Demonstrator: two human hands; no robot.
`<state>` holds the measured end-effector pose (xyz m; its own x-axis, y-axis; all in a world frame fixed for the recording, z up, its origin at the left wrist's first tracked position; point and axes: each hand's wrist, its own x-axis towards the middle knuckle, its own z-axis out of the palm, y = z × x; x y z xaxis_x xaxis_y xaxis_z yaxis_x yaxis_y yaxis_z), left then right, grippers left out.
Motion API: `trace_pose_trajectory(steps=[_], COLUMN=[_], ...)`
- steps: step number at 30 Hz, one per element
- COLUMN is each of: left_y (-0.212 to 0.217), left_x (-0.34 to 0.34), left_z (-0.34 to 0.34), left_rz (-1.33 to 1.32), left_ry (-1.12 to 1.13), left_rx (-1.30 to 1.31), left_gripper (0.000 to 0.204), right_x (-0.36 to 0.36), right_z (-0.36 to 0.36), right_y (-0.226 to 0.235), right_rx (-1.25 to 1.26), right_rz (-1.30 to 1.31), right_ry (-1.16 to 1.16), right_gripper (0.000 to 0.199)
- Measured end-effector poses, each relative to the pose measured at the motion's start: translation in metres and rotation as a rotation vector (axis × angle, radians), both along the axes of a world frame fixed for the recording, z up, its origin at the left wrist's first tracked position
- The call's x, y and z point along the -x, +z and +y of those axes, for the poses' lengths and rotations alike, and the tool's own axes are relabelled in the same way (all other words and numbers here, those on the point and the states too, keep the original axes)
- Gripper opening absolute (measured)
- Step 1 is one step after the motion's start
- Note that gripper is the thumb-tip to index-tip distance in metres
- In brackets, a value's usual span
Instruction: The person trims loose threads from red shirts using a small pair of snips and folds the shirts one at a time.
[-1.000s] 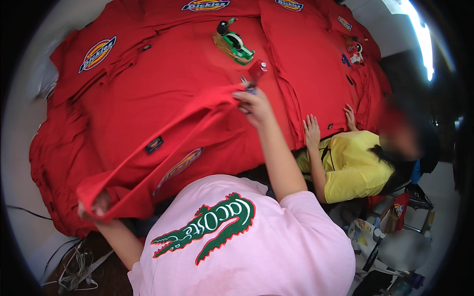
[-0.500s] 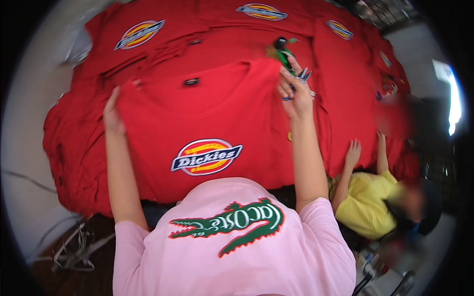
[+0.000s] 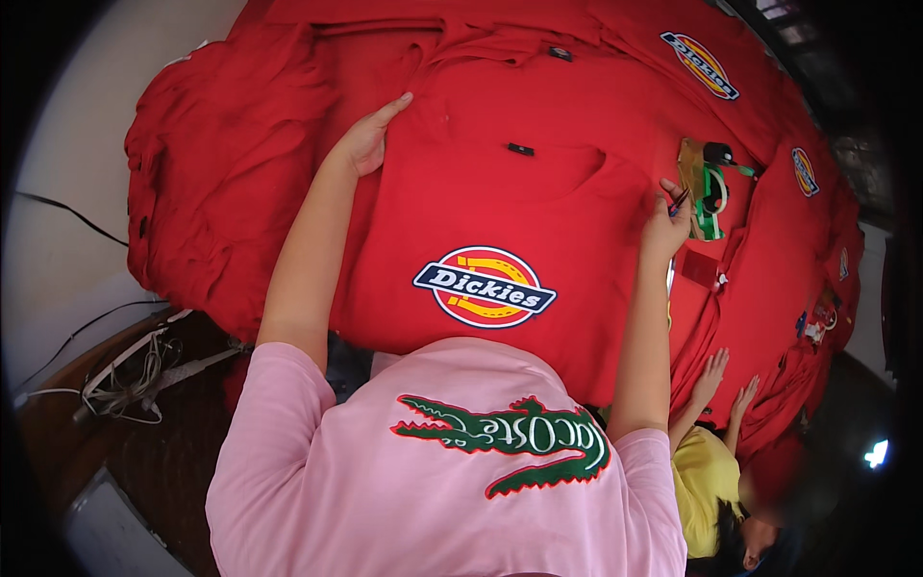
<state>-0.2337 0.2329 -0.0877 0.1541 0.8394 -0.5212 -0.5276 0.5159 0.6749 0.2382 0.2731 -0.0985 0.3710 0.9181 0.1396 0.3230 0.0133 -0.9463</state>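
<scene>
Both arms reached out over a red shirt [image 3: 538, 192] spread flat on the pile. The left hand [image 3: 363, 142] pressed its shoulder, fingers together and flat. The right hand [image 3: 665, 223] rested at the other edge, fingers pinching a small dark tool [image 3: 679, 201]. An oval badge [image 3: 484, 287], blue, yellow and red, sat mid-chest. A green tape dispenser [image 3: 710, 188] lay just beside the right hand.

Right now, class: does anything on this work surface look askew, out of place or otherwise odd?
Mostly tidy: the top red T-shirt lies flat under the left hand and right hand. Two things stand out: a green tool sits directly on the shirts, and the red pile's left edge is bunched and wrinkled, not squared.
</scene>
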Motion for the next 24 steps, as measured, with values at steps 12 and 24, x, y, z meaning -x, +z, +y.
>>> trace_pose_trajectory(steps=[12,24], left_y=[-0.007,0.002], left_x=[-0.008,-0.110], left_z=[0.004,-0.039], left_rz=[0.207,1.803], left_ry=[0.024,0.215], left_rx=[0.036,-0.402], left_gripper=[0.064,0.080], right_x=[0.044,-0.001], right_z=[-0.068,-0.054], right_y=[0.006,0.014], right_rx=[-0.143,0.185], right_rz=[-1.073,-0.154], right_ry=[0.655,0.127], right_gripper=[0.049,0.023])
